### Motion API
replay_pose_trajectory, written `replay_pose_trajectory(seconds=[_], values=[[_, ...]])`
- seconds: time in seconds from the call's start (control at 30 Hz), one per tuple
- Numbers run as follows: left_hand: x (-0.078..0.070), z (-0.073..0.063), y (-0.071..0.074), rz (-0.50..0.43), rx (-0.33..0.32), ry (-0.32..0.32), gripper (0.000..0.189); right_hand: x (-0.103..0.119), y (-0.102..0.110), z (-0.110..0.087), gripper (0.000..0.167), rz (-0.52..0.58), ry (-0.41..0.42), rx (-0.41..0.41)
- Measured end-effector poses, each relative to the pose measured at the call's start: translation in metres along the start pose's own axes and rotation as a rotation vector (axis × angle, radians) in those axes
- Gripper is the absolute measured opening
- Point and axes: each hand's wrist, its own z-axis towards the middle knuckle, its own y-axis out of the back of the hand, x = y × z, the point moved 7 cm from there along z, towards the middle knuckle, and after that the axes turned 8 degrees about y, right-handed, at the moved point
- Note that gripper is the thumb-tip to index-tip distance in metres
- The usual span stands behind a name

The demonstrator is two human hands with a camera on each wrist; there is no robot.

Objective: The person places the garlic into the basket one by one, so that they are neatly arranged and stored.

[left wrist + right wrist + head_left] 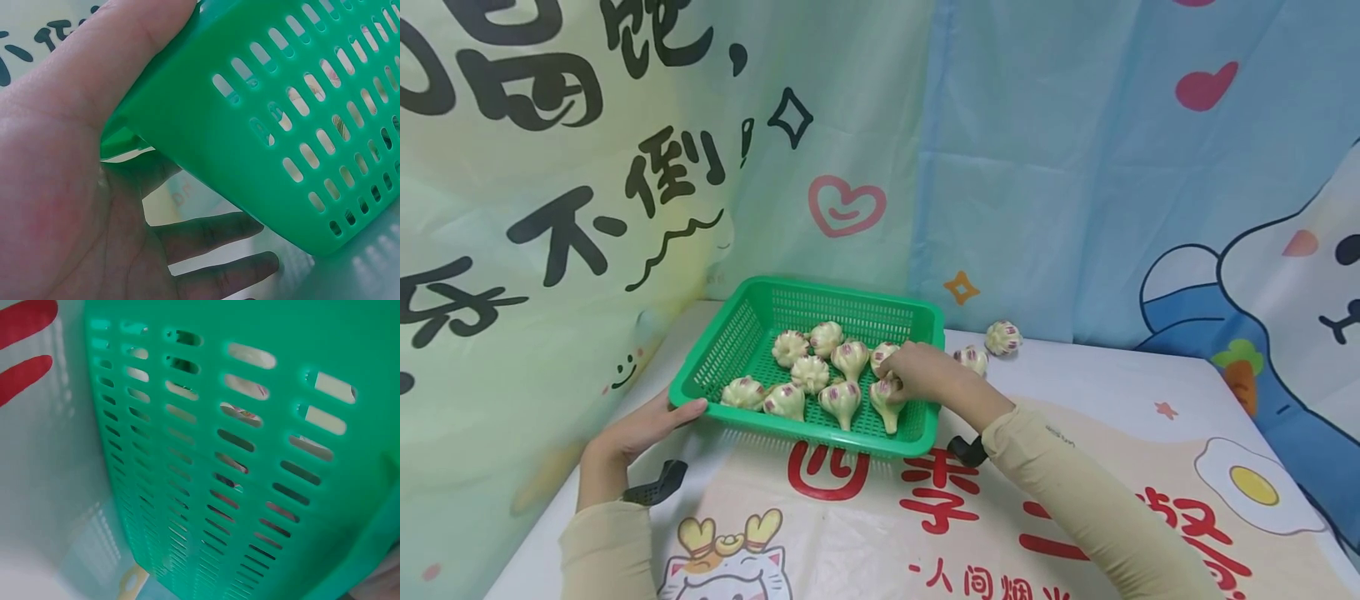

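Note:
A green plastic basket [805, 293] with slotted walls stands on the table, holding several garlic bulbs [810, 375] with purple-streaked skins. At its near left corner my left hand [643, 429] grips the rim, thumb over the edge. In the left wrist view the fingers [212, 234] of that hand spread outside and under the slotted wall. My right hand [922, 372] reaches over the right side into the basket, its fingers pinching a garlic bulb [887, 410] that points stem down. The right wrist view shows mostly the basket's outer wall [250, 481], which hides those fingers.
Two more garlic bulbs, one near the right wrist [972, 359] and another farther back [1003, 338], lie on the table outside the basket. A printed cloth [865, 533] covers the tabletop. Printed curtains [1022, 167] hang close behind and to the left.

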Motion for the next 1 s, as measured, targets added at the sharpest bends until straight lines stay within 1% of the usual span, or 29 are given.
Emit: replay_pose_trajectory(seconds=[0.07, 0.2, 0.33, 0.43, 0.53, 0.73, 0.8, 0.87, 0.93, 1.0], values=[[0.0, 0.0, -0.001, -0.001, 0.002, 0.0, 0.077, 0.001, -0.001, 0.0, 0.021, -0.001, -0.007, 0.01], [0.0, 0.0, -0.002, 0.001, 0.001, -0.001, 0.077, 0.001, 0.0, -0.003, 0.035, 0.013, -0.033, 0.013], [0.0, 0.0, -0.002, 0.003, 0.001, -0.004, 0.077, 0.0, 0.009, -0.011, 0.044, 0.056, -0.047, -0.037], [0.0, 0.0, -0.001, 0.007, -0.002, 0.001, 0.077, -0.003, 0.022, -0.022, 0.049, 0.072, -0.048, -0.116], [0.0, -0.001, 0.001, 0.018, -0.007, 0.008, 0.078, -0.009, 0.033, -0.037, 0.053, 0.087, -0.047, -0.219], [0.001, -0.001, 0.003, 0.026, -0.01, 0.022, 0.079, -0.031, 0.044, -0.075, 0.053, 0.172, -0.019, -0.479], [0.001, -0.001, 0.003, 0.025, -0.008, 0.029, 0.079, -0.041, 0.044, -0.087, 0.054, 0.202, -0.016, -0.563], [0.002, -0.001, 0.003, 0.024, -0.006, 0.037, 0.08, -0.052, 0.039, -0.098, 0.055, 0.234, -0.028, -0.623], [0.003, -0.001, 0.002, 0.022, -0.004, 0.037, 0.081, -0.063, 0.031, -0.105, 0.056, 0.257, -0.042, -0.656], [0.003, -0.001, 0.002, 0.022, -0.002, 0.032, 0.081, -0.072, 0.02, -0.109, 0.057, 0.272, -0.062, -0.665]])
